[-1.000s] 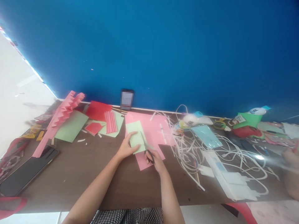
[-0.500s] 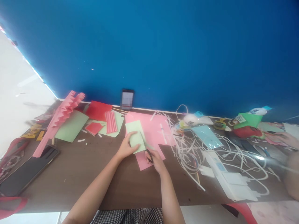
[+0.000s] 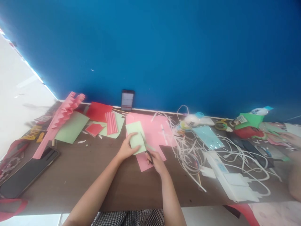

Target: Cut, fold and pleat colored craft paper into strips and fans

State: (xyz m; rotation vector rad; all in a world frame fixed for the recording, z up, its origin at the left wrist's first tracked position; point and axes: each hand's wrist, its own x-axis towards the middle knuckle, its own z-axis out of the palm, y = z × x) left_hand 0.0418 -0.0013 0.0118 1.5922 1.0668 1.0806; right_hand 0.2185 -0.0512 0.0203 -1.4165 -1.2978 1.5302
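Note:
My left hand [image 3: 128,148] grips a light green sheet of paper [image 3: 135,130] by its left side, thumb and fingers on either edge. My right hand [image 3: 155,159] is closed around the black handles of a pair of scissors [image 3: 150,157]. Their blades lie along the right part of the green paper, and a narrow green strip hangs off at that side. Underneath both hands, a large pink sheet [image 3: 152,122] rests on the table. Exactly how far the blades are apart is too small to make out.
Pleated pink paper [image 3: 63,116] and a dark phone [image 3: 28,171] lie at left, with red paper [image 3: 100,111] behind. Another phone [image 3: 128,100] leans on the blue wall. Tangled white cables [image 3: 188,157] and a power strip [image 3: 218,171] spread rightward. A co-worker's blurred arm [image 3: 295,172] is far right.
My hands, the green paper and the scissors look almost unmoved. At the far right, the co-worker's hand and arm have shifted slightly rightward.

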